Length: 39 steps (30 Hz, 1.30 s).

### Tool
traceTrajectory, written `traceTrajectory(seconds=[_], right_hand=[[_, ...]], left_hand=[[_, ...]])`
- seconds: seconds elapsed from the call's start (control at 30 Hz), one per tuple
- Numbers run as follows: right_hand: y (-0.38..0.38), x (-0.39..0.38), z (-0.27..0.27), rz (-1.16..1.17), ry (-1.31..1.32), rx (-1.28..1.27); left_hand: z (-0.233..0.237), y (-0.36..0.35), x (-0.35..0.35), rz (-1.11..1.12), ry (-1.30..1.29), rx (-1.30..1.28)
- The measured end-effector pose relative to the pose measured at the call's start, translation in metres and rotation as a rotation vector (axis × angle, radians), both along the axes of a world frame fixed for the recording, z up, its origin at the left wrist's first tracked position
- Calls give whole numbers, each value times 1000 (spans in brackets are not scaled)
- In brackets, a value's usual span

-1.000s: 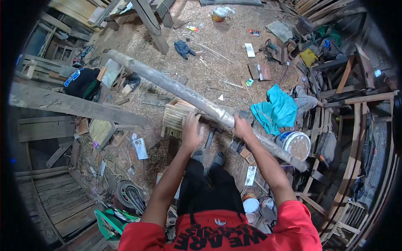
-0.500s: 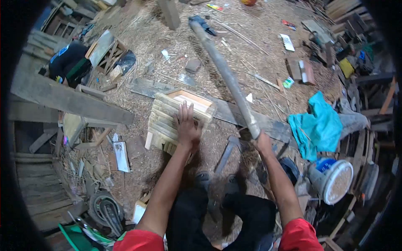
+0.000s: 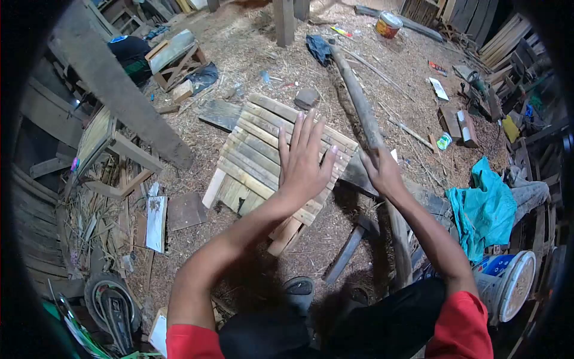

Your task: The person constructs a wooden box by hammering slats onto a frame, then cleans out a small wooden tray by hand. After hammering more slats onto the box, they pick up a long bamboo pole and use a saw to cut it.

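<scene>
My left hand [image 3: 305, 164] lies spread on top of a slatted wooden piece [image 3: 254, 143], its fingers apart and pointing away from me. The slats form a sloped surface, and short wooden legs or boards show at its near edge. To the right, my right hand [image 3: 382, 170] is wrapped round a long, rough wooden pole [image 3: 357, 96]. The pole runs from a dark cloth [image 3: 318, 50] at the far end back towards my right knee. Between my feet and the slatted piece a hammer-like tool [image 3: 350, 248] lies on the ground.
A thick wooden post [image 3: 119, 90] leans at the left. At the right are a teal cloth [image 3: 484, 206] and a white bucket [image 3: 508, 284]. A person in dark clothes [image 3: 128, 51] is at the upper left. Wood scraps and a wheel [image 3: 112, 311] lie at the left.
My right hand now grips the pole nearer its middle, and the pole's near end reaches back beside my leg. The slatted piece's top has turned more into view, with my left hand spread on it.
</scene>
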State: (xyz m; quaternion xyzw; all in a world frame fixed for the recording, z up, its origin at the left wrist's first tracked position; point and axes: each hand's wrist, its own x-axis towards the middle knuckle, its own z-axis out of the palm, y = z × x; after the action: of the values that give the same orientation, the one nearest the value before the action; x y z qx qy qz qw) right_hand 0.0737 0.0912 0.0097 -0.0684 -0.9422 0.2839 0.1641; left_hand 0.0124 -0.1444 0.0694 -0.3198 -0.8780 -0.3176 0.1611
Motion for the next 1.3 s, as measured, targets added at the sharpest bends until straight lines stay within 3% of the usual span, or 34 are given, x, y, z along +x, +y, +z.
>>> traceTrajectory(seconds=[0.1,0.17,0.2,0.23,0.3,0.37,0.43,0.5,0.67,0.8,0.9,0.97,1.03,1.1,1.17,1.27,1.3], right_hand=[[-63,-5,44,31,140,-622],[-100,22,48,-66,-2,-547],[-114,33,38,30,-2,-666],[-129,51,47,12,-236,-702],[-154,70,24,122,-239,-789],[-175,77,-7,202,-120,-727],[-187,72,-8,253,-104,-971],[-192,73,-9,237,-79,-967],[-191,82,2,325,34,-933],[-202,112,3,395,78,-702],[-194,109,0,571,117,-612],[-187,86,-4,652,75,-551],[-185,52,8,712,93,-475],[-188,6,5,661,262,-318],[-184,-36,8,627,420,-190],[-169,-81,-5,637,282,-310],[-162,-91,-15,651,185,-319]], left_hand=[[-4,-18,-13,13,79,72],[-6,-48,-33,100,187,34],[-9,-69,-43,207,195,-63],[-11,-91,-49,311,201,-160],[-4,-123,-54,399,-266,-33],[-8,-138,-56,444,-328,-26],[-20,-157,-60,420,-428,112],[-42,-172,-66,333,-565,406],[-57,-199,-23,396,-640,653],[-39,-205,24,443,-304,607],[-28,-226,28,385,-316,767],[-37,-236,6,329,-206,985],[-12,-223,-19,277,-112,1231],[-63,-270,-112,275,135,920],[-28,-233,-141,279,11,1216],[-54,-253,-204,169,-200,1081],[-48,-233,-196,199,-248,1163]])
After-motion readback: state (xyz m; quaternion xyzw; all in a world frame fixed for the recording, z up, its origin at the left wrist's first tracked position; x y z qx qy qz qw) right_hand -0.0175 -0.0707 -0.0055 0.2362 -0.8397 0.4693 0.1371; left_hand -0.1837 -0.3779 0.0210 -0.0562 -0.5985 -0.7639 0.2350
